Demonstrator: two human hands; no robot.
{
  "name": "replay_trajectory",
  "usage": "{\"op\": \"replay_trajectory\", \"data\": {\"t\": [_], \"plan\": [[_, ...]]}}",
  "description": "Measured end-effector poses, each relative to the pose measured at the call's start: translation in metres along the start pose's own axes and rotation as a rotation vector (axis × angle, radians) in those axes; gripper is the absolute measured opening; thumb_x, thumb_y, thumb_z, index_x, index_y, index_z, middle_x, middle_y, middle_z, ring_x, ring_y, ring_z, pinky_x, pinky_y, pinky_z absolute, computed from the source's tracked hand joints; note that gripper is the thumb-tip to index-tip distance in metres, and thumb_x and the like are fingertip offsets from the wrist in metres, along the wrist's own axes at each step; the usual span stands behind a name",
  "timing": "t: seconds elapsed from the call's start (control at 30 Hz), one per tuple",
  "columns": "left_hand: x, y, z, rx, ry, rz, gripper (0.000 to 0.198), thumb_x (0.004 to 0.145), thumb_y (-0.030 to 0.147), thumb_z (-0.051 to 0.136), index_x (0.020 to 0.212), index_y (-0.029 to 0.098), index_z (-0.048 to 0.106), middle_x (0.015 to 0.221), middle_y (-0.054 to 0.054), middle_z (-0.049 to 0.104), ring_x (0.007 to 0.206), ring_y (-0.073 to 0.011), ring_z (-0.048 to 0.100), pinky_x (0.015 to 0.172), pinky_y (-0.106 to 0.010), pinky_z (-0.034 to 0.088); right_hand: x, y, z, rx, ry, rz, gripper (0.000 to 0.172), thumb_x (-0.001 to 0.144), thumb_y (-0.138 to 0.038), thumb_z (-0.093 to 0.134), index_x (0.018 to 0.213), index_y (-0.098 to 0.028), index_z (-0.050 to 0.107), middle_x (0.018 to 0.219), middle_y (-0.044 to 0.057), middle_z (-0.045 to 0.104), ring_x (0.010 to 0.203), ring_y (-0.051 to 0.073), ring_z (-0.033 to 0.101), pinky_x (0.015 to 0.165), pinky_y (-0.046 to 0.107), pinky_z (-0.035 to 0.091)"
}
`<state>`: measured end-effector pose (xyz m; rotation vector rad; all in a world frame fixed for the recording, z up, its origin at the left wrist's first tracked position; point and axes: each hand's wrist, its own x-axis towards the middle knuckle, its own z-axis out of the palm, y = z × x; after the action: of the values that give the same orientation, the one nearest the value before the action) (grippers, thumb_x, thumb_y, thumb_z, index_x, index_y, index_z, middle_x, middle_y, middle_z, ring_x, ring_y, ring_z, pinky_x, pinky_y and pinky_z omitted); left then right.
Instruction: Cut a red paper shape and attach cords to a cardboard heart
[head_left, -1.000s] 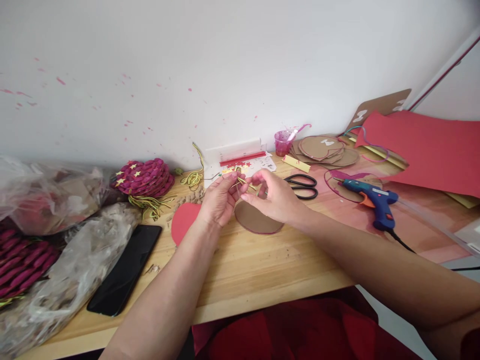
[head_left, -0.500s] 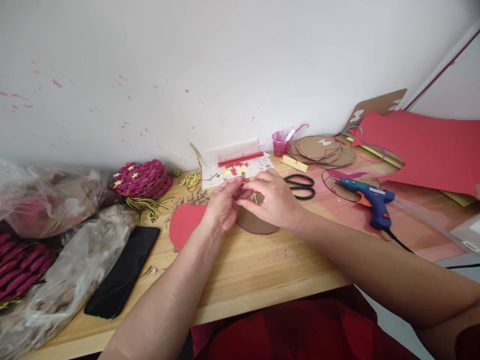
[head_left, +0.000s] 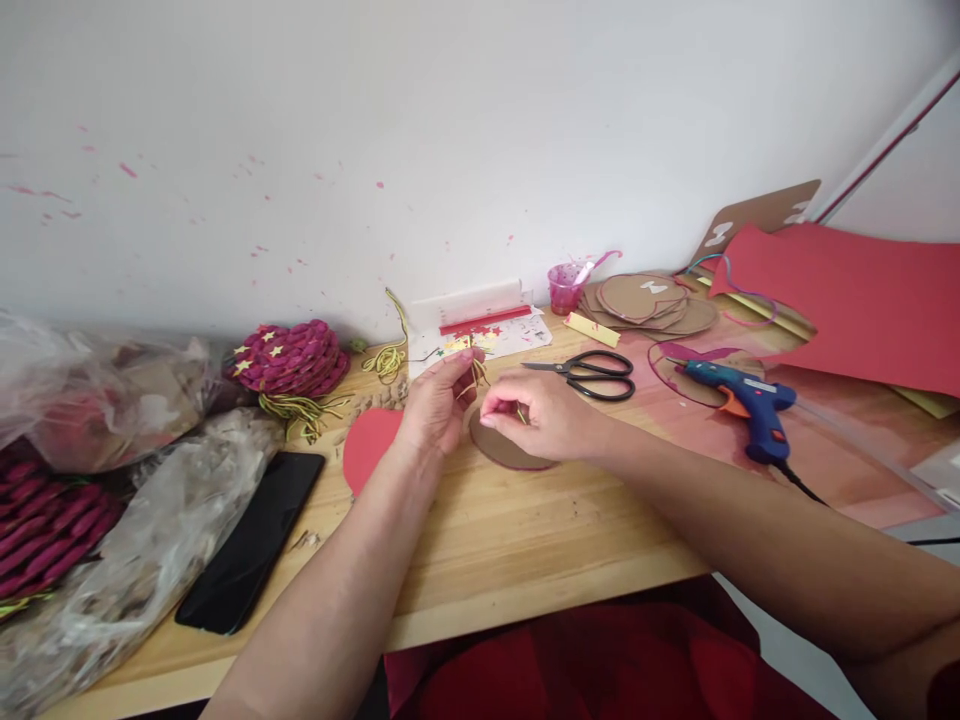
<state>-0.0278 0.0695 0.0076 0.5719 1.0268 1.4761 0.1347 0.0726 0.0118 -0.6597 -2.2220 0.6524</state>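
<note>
Between the thumb and fingers of my left hand (head_left: 437,402) is a small bundle of yellow-green and dark yarn (head_left: 479,373), its loose ends sticking out. My right hand (head_left: 553,412) is closed in a pinch just to the right, apart from the left. A short bit of yellowish strand shows at its fingers, partly hidden. Below the right hand lies a round cardboard piece (head_left: 501,450) with a purple edge. A red paper shape (head_left: 367,447) is partly covered by my left wrist. Black-handled scissors (head_left: 600,377) rest beyond my right hand.
A blue glue gun (head_left: 761,405) lies at the right near red paper (head_left: 877,300). Cardboard rounds (head_left: 641,300) and a pink-stained cup (head_left: 565,288) stand behind. Leftward are a phone (head_left: 251,545), plastic bags (head_left: 161,530), a purple star-decorated stack (head_left: 292,358) and loose yarn (head_left: 386,362).
My hands have come apart. The right hand moved slightly down and away from the left, uncovering the scissors' blades and the yarn ends in my left fingers.
</note>
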Motion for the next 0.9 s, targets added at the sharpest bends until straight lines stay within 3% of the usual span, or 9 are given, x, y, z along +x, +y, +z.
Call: {"op": "replay_trajectory", "data": {"t": [0.1,0.23,0.3,0.4,0.57,0.7,0.8,0.9], "plan": [[0.003,0.006,-0.001,-0.039,0.022,0.013,0.01,0.073,0.014,0.077,0.082,0.012,0.075,0.079,-0.002,0.073,0.064,-0.0067,0.063,0.053,-0.015,0.046,0.001,-0.006,-0.011,0.223,-0.128,0.051,0.006,0.085,-0.016,0.065,0.079,-0.016,0.065,0.074,0.001,0.065,0.068,0.012,0.056,0.064,0.025,0.042],[0.002,0.015,0.002,-0.038,0.051,0.023,0.004,0.079,0.01,0.068,0.08,0.011,0.072,0.073,-0.002,0.072,0.061,-0.0053,0.064,0.047,-0.012,0.042,0.001,-0.009,-0.028,0.673,-0.404,0.177,0.011,0.088,-0.026,0.067,0.082,-0.017,0.062,0.084,0.003,0.068,0.077,0.014,0.062,0.072,0.028,0.05],[0.001,0.018,0.004,-0.034,0.073,0.02,0.003,0.08,0.009,0.068,0.079,0.011,0.07,0.073,-0.002,0.072,0.063,-0.0062,0.067,0.046,-0.011,0.041,0.003,-0.009,-0.034,0.789,-0.453,0.228,0.016,0.087,-0.031,0.069,0.082,-0.017,0.062,0.081,0.003,0.068,0.075,0.014,0.063,0.069,0.027,0.051],[0.0,0.021,0.004,-0.007,0.077,-0.017,0.004,0.078,0.011,0.07,0.081,0.012,0.069,0.074,-0.002,0.072,0.063,-0.0075,0.068,0.044,-0.012,0.04,0.006,-0.006,-0.038,0.747,-0.31,0.325,0.02,0.087,-0.034,0.071,0.082,-0.016,0.063,0.075,0.003,0.069,0.067,0.012,0.061,0.06,0.024,0.048],[-0.001,0.021,0.0,0.088,-0.003,-0.037,0.014,0.074,0.02,0.077,0.086,0.014,0.071,0.074,0.0,0.072,0.049,-0.0045,0.059,0.041,-0.014,0.037,0.011,0.006,-0.031,0.549,-0.052,0.468,0.017,0.085,-0.03,0.069,0.077,-0.017,0.06,0.067,0.0,0.065,0.059,0.011,0.059,0.052,0.022,0.042],[-0.004,0.021,-0.001,0.123,-0.133,-0.117,0.021,0.068,0.025,0.084,0.083,0.014,0.074,0.06,0.003,0.064,0.051,-0.0054,0.057,0.048,-0.015,0.042,0.011,0.016,-0.027,0.467,0.048,0.407,0.016,0.084,-0.031,0.069,0.079,-0.018,0.061,0.073,0.001,0.066,0.065,0.014,0.063,0.058,0.026,0.048],[-0.006,0.021,-0.002,0.19,-0.216,-0.16,0.026,0.065,0.028,0.087,0.082,0.013,0.075,0.059,0.002,0.064,0.051,-0.0062,0.055,0.051,-0.017,0.042,0.01,0.017,-0.028,0.482,0.144,0.339,0.015,0.083,-0.032,0.07,0.086,-0.019,0.063,0.093,0.005,0.071,0.079,0.017,0.067,0.065,0.028,0.052],[-0.006,0.019,-0.003,0.292,-0.294,-0.158,0.025,0.065,0.031,0.087,0.075,0.012,0.075,0.058,-0.002,0.064,0.051,-0.0073,0.054,0.051,-0.018,0.039,0.013,0.011,-0.028,0.571,0.06,0.318,0.015,0.085,-0.032,0.07,0.086,-0.019,0.061,0.102,0.008,0.072,0.084,0.018,0.068,0.066,0.028,0.052]]}}
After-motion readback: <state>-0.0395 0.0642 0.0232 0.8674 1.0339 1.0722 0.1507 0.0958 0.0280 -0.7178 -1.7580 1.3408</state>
